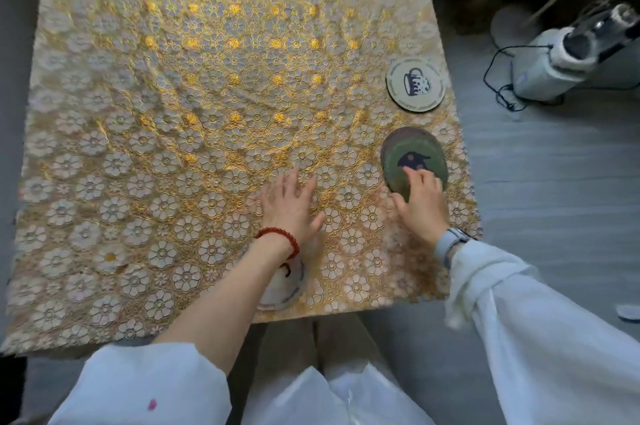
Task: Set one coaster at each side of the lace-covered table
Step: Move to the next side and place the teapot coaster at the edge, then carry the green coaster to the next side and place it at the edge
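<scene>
A gold lace cloth covers the table [194,106]. A white coaster with a mug print [415,83] lies flat near the right edge. Below it sits a small stack of green coasters [412,156] with a dark bird print on top. My right hand [420,205] pinches the near edge of that stack, fingers on top and thumb at the rim. My left hand [291,203] hovers open over the cloth, fingers spread, holding nothing. Another pale coaster [285,286] lies near the front edge, partly hidden under my left forearm.
Grey floor runs along the right of the table. A pale appliance with a black cable [554,68] stands there, behind it a round lamp base [512,30]. My white-clothed lap sits below the front edge.
</scene>
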### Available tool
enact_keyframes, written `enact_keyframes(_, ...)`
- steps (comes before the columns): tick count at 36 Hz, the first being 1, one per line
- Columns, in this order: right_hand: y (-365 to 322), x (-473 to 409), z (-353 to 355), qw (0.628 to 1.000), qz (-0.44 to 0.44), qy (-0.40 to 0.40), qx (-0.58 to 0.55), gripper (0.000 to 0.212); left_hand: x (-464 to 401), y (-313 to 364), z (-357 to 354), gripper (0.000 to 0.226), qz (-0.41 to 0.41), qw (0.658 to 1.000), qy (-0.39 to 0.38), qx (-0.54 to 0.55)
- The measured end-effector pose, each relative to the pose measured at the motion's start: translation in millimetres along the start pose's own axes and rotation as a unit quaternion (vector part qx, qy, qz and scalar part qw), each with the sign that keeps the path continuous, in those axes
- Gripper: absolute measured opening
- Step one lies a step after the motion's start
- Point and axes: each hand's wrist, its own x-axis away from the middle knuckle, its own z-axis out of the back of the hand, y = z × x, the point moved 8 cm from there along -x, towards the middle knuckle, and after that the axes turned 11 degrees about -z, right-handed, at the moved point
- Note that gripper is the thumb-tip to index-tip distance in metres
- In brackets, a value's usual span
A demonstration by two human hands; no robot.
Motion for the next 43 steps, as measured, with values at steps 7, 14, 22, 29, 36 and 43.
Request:
enact_keyframes(7, 39, -58, 6, 0.996, -0.062, -0.067, 0.009, 0.089, -32, 5, -23, 0.093, 0.011, 0.996, -0.058, -0.062)
enact_keyframes(14, 29, -54, 12, 0.997, -0.064, -0.027, 0.025, 0.087, -31, 1, -26, 0.093, 0.021, 0.994, -0.081, -0.07)
enact_keyframes(22, 12, -42, 38, 0.996, -0.039, 0.074, -0.012, 0.06, -33, 2, -18, 0.088, 0.015, 0.992, -0.116, -0.041)
enact_keyframes(29, -70, -1, 76, 0.977, 0.146, 0.112, -0.107, 0.031, -15, -9, 38, 0.052, 0.01, 0.979, 0.021, 0.2)
enact_keyframes(36, -204, 93, 50, 0.951, 0.277, -0.024, -0.135, 0.026, 89, -78, 90, 0.061, 0.022, 0.95, 0.171, 0.26)
enact_keyframes(43, -338, 231, -33, 0.902, 0.415, -0.099, -0.06, 0.014, 236, -200, 103, 0.056, 0.041, 0.928, 0.213, 0.304)
